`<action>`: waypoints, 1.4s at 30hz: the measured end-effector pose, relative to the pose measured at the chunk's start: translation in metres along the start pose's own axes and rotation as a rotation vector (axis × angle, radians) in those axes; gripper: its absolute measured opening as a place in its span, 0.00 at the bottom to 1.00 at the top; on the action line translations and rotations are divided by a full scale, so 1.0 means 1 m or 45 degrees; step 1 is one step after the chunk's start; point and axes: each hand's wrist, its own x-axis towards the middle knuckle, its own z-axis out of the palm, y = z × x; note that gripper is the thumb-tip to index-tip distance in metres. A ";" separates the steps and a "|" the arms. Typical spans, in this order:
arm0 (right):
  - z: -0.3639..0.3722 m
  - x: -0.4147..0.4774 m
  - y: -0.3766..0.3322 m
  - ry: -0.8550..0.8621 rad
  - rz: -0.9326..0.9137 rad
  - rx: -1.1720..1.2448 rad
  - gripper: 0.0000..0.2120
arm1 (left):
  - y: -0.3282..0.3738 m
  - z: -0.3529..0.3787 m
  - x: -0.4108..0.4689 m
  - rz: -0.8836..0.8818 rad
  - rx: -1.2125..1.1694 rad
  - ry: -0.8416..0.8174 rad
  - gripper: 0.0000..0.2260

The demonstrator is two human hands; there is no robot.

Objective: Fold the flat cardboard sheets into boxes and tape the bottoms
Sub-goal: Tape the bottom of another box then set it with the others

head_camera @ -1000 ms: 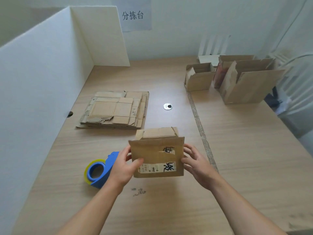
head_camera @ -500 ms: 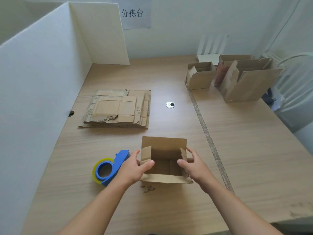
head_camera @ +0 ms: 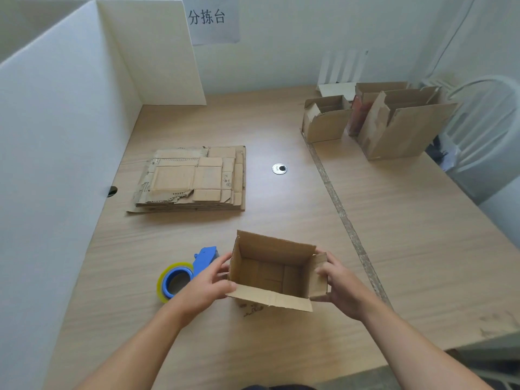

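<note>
Tape dispenser crowds the left; table rightward lies bare.

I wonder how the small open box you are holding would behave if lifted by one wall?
Probably light: the box is empty, thin cardboard. Its walls likely flex, since the top is open and the left hand and right hand grip opposite sides. Flat-bottomed, so unlikely to roll.
</note>
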 end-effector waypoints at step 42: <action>0.027 -0.015 0.036 0.151 -0.471 -0.350 0.44 | 0.000 0.000 0.012 0.121 0.192 0.212 0.14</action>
